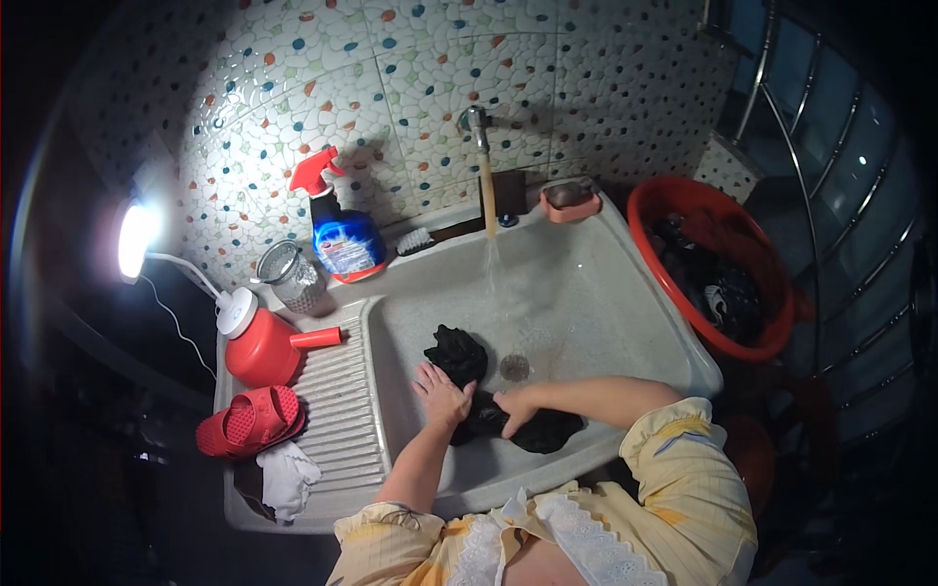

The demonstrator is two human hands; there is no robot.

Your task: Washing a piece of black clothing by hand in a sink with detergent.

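Observation:
In the sink basin (608,315), a wet black cloth (546,432) lies bunched along the front, with another dark bunch reaching up at the left; whether it is one piece is unclear. My left hand (443,395) rests with spread fingers against the left bunch. My right hand (519,409) is on the cloth near the front, its thumb and fingers around part of the fabric; its fingertips are partly hidden. Water runs from the faucet (477,124) through a tan tube (487,190) into the basin, behind the drain (515,368).
A spray bottle (348,242), scrub brush (415,242) and soap dish (570,205) line the back rim. The left side holds a glass jar (297,282), red dipper (264,351), red slippers (253,421), white cloth (287,480) and lit lamp (134,242). A red tub (641,256) of clothes stands right.

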